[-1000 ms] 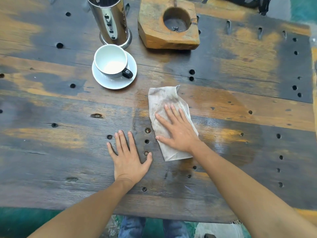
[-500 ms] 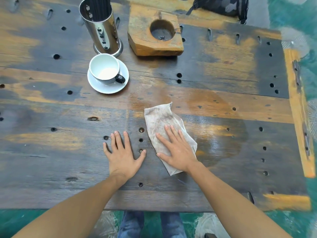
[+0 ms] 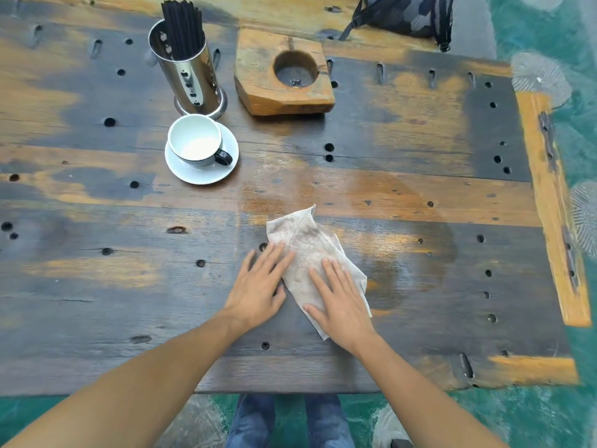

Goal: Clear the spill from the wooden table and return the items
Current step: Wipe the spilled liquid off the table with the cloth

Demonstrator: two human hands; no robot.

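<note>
Seen from the head camera, a stained cloth [image 3: 310, 253] lies on the wooden table [image 3: 97, 286] near the middle of its near edge. The right hand [image 3: 339, 302] presses flat on it, fingers straight, grasping nothing. The left hand [image 3: 261, 286] lies flat beside it, fingertips touching the cloth's left edge. A white cup [image 3: 197, 140] on its saucer [image 3: 206, 173] stands toward the far left, just before a steel holder [image 3: 190, 72] of black straws.

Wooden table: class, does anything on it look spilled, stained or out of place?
Yes. A damp, glossy patch darkens the wooden table just right of the stained cloth, which both flat hands, left hand and right hand, press. The cup sits upright on its saucer.
</note>
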